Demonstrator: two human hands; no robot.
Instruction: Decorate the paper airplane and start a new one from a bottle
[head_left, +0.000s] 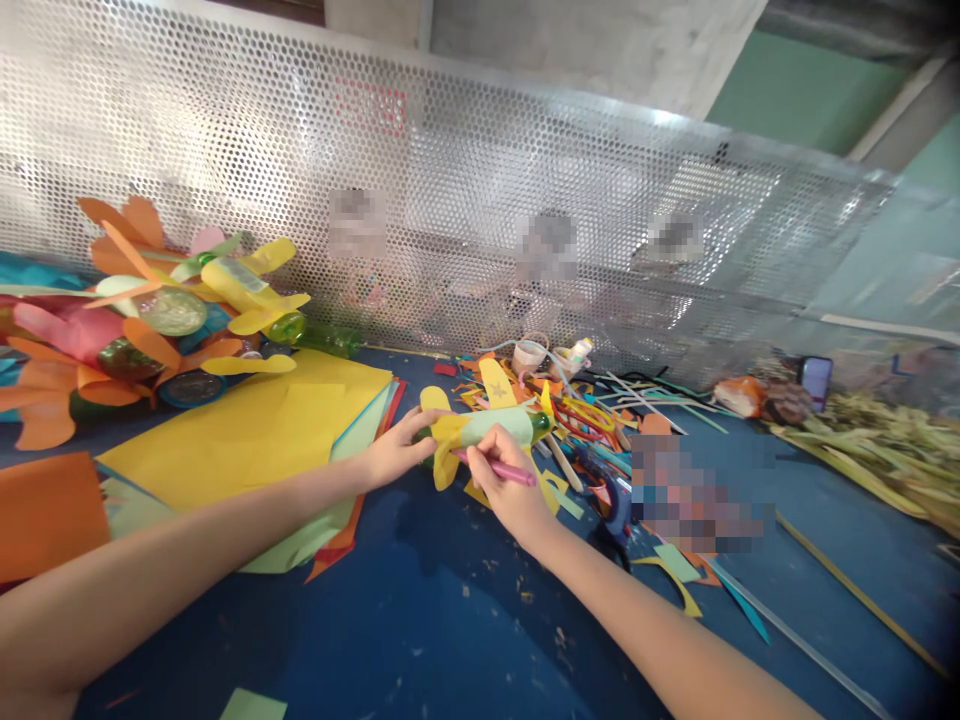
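Note:
Near the middle of the blue table lies a toy plane [491, 425], a green plastic bottle wrapped in yellow and pale green paper. Paper wings and a tail stick out of it, and a star is drawn on the upper wing. My left hand [397, 450] grips the plane at its left end, thumb and fingers around the tail. Closed around a pink pen [511, 472], my right hand [510, 490] rests against the plane's near side. The pen's tip touches or nearly touches the yellow paper by the tail.
Yellow paper sheets [225, 430] over green and red ones lie left, below similar bottle planes [255, 285]. Paper scraps, wires and a blue glue gun [619, 505] sit at right, with dried husks [877, 450] beyond. Behind the table stands a perforated metal panel [465, 180].

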